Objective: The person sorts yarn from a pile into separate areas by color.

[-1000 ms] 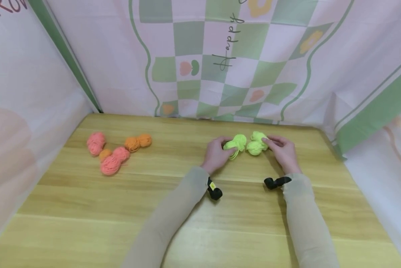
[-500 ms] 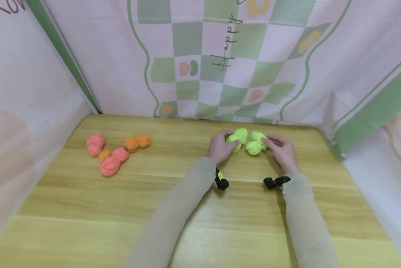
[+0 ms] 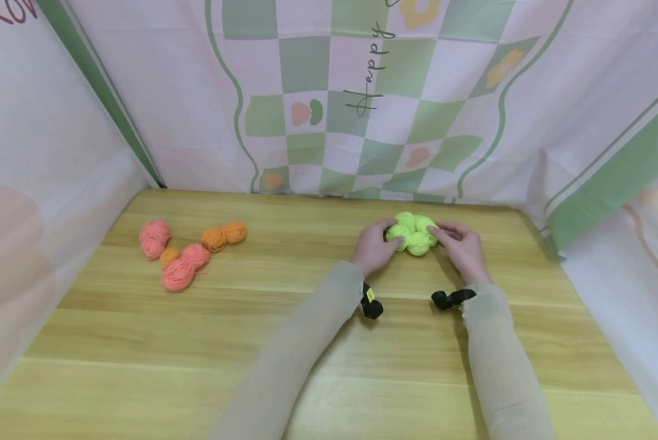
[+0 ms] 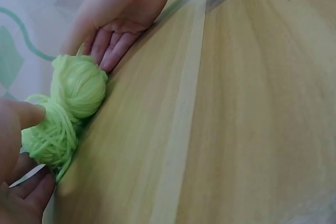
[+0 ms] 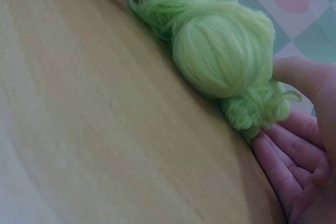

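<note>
Far part of the table [image 3: 114, 354], right of centre: my left hand [image 3: 374, 247] is pinching the left side of the yellow-green yarn [image 3: 419, 243] between thumb and fingers; my right hand [image 3: 463, 250] is pinching its right edge. I am reading this as the step of drawing one colour into a cluster; the next move seems to be calling for a gentle release, no loose strands snagging. Counting rounded lumps: yellow-green, I am making out four, bunched together; orange yarn [image 3: 214, 238], three, one sitting between pink lumps, two lying paired farther right; pink yarn [image 3: 178, 275], three, the leftmost possibly doubled.
</note>
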Motion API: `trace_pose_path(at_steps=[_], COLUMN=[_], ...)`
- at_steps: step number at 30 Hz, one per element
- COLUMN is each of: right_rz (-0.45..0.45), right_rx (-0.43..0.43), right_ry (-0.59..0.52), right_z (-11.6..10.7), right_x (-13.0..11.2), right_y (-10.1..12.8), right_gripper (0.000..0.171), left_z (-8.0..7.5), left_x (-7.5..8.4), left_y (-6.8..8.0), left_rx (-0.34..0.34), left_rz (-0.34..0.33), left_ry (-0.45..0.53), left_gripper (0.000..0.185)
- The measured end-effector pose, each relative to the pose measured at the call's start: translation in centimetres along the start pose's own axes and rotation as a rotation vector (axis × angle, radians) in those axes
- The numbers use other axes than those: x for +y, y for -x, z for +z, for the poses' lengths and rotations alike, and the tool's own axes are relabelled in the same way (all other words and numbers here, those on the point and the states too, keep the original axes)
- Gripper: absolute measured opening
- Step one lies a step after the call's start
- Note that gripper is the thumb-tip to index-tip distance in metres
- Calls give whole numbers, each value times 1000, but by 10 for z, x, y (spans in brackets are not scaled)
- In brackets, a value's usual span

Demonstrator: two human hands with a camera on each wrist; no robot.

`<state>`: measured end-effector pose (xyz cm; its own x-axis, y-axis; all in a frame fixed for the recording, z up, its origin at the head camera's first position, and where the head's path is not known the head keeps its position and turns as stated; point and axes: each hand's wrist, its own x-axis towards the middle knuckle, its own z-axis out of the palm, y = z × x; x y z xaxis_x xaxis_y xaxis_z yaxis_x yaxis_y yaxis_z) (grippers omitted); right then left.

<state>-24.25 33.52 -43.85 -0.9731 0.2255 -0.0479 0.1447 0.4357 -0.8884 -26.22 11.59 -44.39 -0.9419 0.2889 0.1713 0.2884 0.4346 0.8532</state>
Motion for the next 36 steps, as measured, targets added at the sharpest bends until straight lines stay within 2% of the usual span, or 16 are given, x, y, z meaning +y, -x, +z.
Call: trace_pose_path(at_steps=[6, 10, 15, 26, 36], right_rz=[5, 10, 12, 17, 31], right_rx=[-13, -9, -4, -8, -7], right_ry=[7, -2, -7, -1, 3], right_z=[-1, 0, -1, -1, 1], right_x=[-1, 0, 0, 1, 1], right_y=[1, 0, -1, -1, -2], right_gripper=[78, 78, 77, 77, 80], left_z=[-4, -16, -33, -74, -114], left_x=[0, 5, 7, -6, -24], left_y=[2, 3, 4, 7, 19], left_rx=[37, 70, 76, 142, 169], left_rz=[9, 27, 39, 73, 60], left_ry=[94, 143, 139, 185, 181], left_gripper=[53, 55, 55, 51, 51])
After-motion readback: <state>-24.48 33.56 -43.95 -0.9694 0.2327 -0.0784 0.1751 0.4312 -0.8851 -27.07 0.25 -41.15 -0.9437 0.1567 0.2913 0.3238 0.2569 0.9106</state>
